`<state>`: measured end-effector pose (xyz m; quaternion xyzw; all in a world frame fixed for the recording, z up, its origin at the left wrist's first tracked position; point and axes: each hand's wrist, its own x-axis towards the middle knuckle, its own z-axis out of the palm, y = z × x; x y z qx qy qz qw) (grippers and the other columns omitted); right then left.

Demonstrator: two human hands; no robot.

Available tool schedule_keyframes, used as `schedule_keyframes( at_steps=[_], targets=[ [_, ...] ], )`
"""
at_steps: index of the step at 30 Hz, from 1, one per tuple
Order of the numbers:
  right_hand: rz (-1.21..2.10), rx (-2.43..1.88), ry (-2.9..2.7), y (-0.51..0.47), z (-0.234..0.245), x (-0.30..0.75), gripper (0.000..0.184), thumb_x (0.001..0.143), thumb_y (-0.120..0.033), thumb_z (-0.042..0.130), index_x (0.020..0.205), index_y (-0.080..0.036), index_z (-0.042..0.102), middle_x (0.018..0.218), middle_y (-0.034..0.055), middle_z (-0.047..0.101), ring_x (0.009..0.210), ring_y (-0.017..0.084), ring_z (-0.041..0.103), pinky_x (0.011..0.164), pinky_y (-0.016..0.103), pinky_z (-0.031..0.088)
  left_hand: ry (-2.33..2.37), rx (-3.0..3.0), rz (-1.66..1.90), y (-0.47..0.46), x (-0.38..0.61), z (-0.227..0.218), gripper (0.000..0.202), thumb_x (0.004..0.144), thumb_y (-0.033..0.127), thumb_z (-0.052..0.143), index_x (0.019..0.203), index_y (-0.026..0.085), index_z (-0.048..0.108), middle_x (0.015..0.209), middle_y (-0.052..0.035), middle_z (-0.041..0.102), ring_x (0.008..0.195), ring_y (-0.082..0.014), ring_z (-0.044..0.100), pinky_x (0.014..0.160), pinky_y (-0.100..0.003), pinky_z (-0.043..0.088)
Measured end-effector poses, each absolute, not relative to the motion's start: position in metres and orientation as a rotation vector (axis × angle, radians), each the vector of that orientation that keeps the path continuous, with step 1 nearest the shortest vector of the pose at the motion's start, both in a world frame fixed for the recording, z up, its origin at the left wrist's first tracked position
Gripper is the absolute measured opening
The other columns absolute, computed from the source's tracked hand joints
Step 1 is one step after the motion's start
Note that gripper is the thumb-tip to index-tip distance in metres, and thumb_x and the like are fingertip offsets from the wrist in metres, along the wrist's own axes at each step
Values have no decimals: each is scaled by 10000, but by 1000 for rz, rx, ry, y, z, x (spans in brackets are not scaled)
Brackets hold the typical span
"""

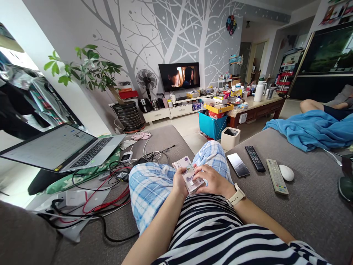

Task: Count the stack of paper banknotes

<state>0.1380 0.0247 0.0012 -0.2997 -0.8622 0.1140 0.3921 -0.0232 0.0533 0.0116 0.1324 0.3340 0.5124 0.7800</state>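
We hold a stack of banknotes (186, 168) over our lap, just above the blue checked trousers (149, 187) (the top note shows a 5). Our left hand (179, 183) is closed around the stack's near end. Our right hand (213, 180) curls over it, fingertips pressed on the notes. On the sofa (309, 209) to our right lie a phone (238, 164), a black remote (255, 158), a pale remote (276, 176) and a white mouse (286, 172). A laptop (63, 147) stands open at left.
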Motion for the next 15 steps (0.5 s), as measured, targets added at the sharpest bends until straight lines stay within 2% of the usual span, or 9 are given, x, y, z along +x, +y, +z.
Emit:
schedule_keyframes(
  at_steps=[15],
  targets=[
    [302,-774,-2156,26,1,138,386,699,-314,858,1028,-208,687,1127,92,610,1106,257,575,981,415,462,704,286,1129,58,-24,4,401,762,237,488,1076,43,644,782,-152,724,635,-281,686,715,-465,575]
  ],
)
